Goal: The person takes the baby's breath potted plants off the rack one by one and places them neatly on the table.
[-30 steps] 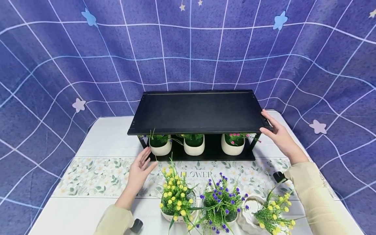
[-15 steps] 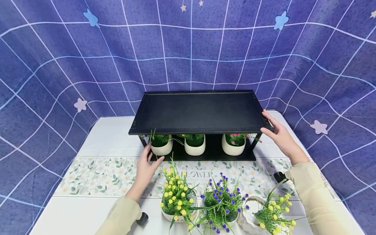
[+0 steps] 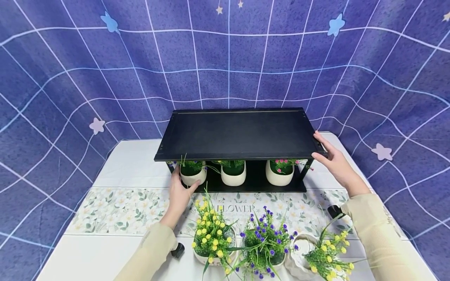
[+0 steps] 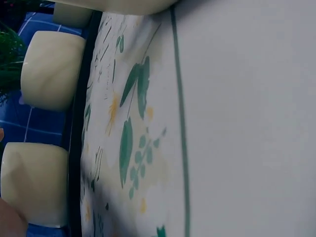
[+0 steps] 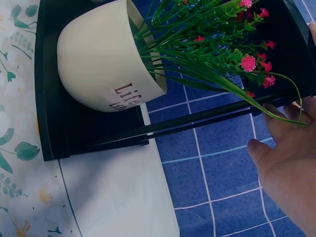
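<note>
My left hand [image 3: 180,192] grips the white pot [image 3: 191,178] at eight o'clock on the black shelf [image 3: 240,134]; my right hand [image 3: 336,164], fingers [image 3: 323,140] spread, touches its four-o'clock edge.

A curtained-off tabletop setting, whether in a home or a studio cannot be told: a blue grid-patterned curtain with stars [image 3: 246,54] hangs around a white surface [image 3: 91,253] bearing a black shelf [image 3: 239,132] and potted flowers [image 3: 211,234].
</note>
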